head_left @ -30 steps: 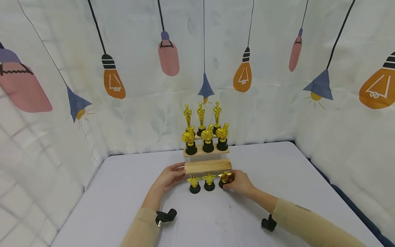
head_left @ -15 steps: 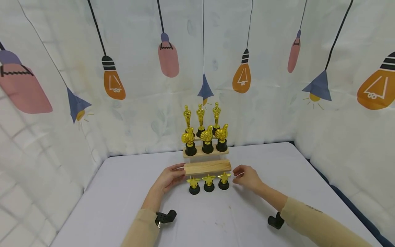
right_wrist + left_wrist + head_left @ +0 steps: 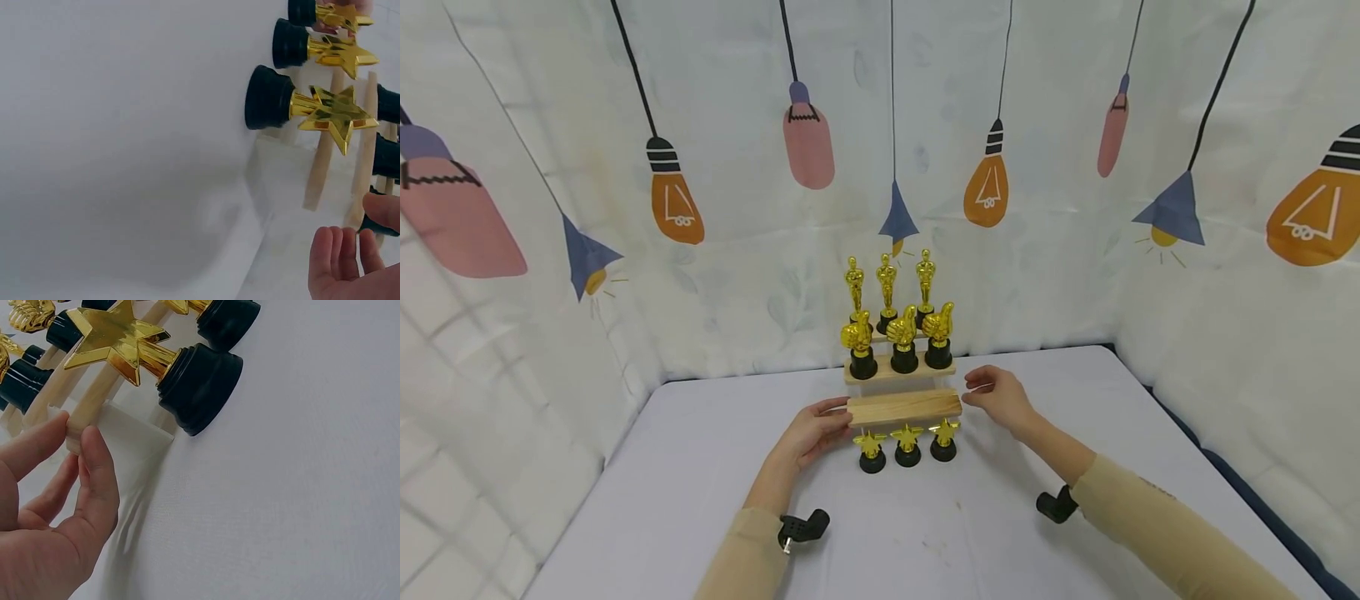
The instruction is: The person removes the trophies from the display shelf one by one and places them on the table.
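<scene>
My left hand [image 3: 811, 432] pinches the left end of the front board [image 3: 904, 407] of a tiered wooden stand; the left wrist view shows thumb and fingers on either side of the board [image 3: 94, 403]. My right hand [image 3: 1003, 400] is by the stand's right side, fingers slightly bent and apart, holding nothing. In the right wrist view, its thumb and fingertips are close to a board end [image 3: 355, 215]. Three gold star trophies with black bases stand in a row before the stand, the right one [image 3: 943, 442] nearest my right hand.
On the stand's middle board [image 3: 886, 372] are three gold thumbs-up trophies [image 3: 903, 333]. Behind them, three gold figure trophies [image 3: 886, 287] occupy the top tier. A white cloth covers the table [image 3: 700, 467], and a curtain [image 3: 760, 275] printed with lamps hangs behind.
My right hand let go of the right star trophy, drew back to the right, then moved up and forward along the stand's right side. The left hand has kept its hold on the board.
</scene>
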Available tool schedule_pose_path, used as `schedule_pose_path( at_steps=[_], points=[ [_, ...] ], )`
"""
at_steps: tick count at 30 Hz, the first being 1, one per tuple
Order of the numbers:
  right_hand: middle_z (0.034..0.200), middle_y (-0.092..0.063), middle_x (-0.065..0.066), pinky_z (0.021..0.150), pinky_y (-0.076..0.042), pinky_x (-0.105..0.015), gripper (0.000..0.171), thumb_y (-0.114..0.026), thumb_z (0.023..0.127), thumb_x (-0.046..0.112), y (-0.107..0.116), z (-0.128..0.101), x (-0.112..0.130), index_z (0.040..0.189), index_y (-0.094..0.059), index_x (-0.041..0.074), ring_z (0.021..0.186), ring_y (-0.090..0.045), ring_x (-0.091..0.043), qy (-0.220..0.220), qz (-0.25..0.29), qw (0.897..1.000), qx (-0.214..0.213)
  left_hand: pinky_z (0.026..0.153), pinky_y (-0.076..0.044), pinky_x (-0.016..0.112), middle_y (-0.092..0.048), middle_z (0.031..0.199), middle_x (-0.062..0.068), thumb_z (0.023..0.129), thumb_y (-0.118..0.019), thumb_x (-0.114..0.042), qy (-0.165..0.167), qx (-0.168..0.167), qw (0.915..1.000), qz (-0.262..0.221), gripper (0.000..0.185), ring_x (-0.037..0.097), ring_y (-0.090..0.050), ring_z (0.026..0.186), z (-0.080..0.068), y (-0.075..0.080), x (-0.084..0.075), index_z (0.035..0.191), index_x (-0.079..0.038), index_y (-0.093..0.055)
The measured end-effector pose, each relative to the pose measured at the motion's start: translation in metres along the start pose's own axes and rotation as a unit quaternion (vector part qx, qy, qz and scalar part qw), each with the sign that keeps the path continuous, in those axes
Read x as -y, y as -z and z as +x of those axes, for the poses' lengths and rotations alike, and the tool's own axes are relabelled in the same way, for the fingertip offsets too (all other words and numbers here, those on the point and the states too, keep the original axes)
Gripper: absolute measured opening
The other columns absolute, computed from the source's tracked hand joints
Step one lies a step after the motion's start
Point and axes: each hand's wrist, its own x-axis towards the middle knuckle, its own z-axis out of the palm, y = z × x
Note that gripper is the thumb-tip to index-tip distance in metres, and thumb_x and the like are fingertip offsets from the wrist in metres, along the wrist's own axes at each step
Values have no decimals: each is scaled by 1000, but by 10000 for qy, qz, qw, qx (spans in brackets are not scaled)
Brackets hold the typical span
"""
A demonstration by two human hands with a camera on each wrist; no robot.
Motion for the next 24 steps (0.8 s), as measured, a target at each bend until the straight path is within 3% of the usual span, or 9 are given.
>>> schedule_pose_path(
  at_steps=[15, 24],
  points=[
    [133, -58, -22, 99, -52, -49, 48, -76, 94, 15, -4, 36, 27, 135, -56, -1, 120, -58, -35, 266, 620, 9976, -182, 89, -58, 33, -59, 135, 24, 97, -70, -3, -56, -46, 9999, 114, 53, 22, -67, 104, 2, 2, 1, 146, 5, -50],
    [133, -57, -20, 97, -51, -48, 54, -78, 94, 17, -16, 47, 28, 138, -53, -1, 121, -55, -35, 153, 934, 9950, -312, 87, -58, 32, -60, 133, 24, 97, -69, -1, -27, -2, 10000, -2, 53, 22, -68, 102, 3, 2, 3, 146, 6, -49]
  ],
)
